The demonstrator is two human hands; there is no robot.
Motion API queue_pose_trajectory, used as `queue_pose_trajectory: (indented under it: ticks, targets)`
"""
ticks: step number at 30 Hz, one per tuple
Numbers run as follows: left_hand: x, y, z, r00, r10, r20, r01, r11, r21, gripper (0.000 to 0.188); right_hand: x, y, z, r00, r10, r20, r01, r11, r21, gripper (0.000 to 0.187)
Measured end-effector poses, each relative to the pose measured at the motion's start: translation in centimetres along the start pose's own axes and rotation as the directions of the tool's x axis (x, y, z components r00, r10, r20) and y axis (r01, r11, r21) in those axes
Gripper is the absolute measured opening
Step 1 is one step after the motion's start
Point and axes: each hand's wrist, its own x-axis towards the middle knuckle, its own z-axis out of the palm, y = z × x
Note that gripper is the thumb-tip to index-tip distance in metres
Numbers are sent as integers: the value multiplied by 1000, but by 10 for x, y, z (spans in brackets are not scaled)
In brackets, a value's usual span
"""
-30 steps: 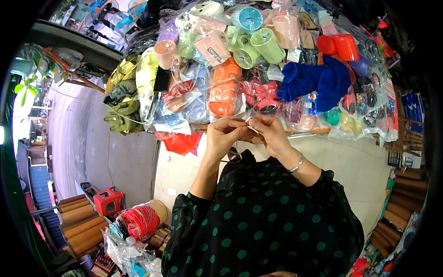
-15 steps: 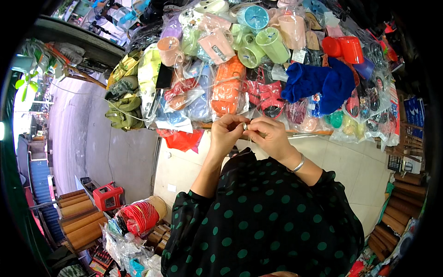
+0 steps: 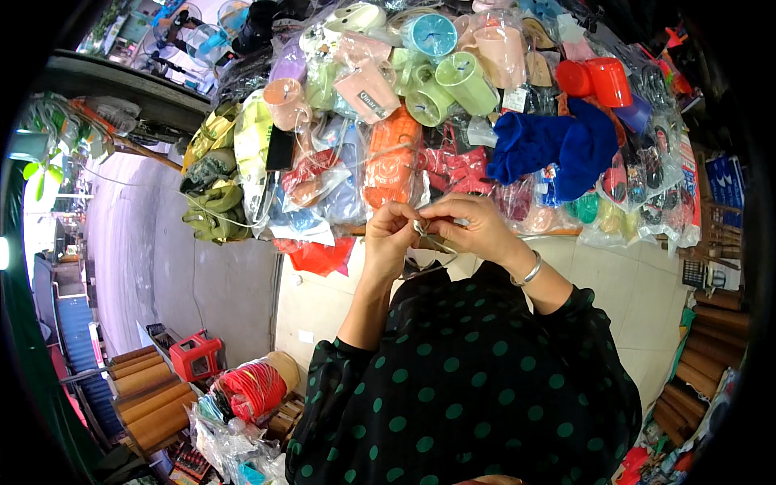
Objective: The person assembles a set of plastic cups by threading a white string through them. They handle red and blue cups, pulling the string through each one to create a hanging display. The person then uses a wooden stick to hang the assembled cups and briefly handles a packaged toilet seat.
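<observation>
My left hand (image 3: 390,239) and my right hand (image 3: 475,229) meet in front of the near edge of a loaded stall table. Both are closed in a pinch on a thin whitish cord (image 3: 421,229), which looks looped or knotted between the fingertips. A strand of it curves down below my right fingers; its far end is hard to make out. Just beyond the hands lie an orange shoe-shaped item (image 3: 391,162) in clear plastic and dark pink sandals (image 3: 462,171). A silver bangle (image 3: 529,268) circles my right wrist.
The table holds bagged slippers, green mugs (image 3: 466,83), a red mug (image 3: 609,82), a blue cloth (image 3: 558,149) and a black phone-like slab (image 3: 280,150). A red bag (image 3: 320,255) hangs at the front edge. Lower left are a red stool (image 3: 196,356) and rolled brown mats (image 3: 153,404).
My hands have shifted slightly left, and the right fingers have rolled over the cord. More of the cord shows now, with a loose strand below the right hand.
</observation>
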Motion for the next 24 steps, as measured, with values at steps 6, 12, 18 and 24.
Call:
queue_pose_trajectory:
  ticks: [6,12,18,24]
  targets:
    - [5,-4,3,999,-47,-23,45,996,-76,9,9,6,-1,939,-336,-73,306,914,-269,16]
    - [10,2,22,995,-66,-72,62,996,-65,14,8,12,17,952,164,-258,-83,951,297,6]
    - [6,-3,23,997,40,-65,-32,991,126,21,16,14,4,880,423,-217,-175,712,680,6]
    - [5,0,29,997,77,-20,-76,994,81,18,19,20,-11,847,453,-276,-65,606,793,8]
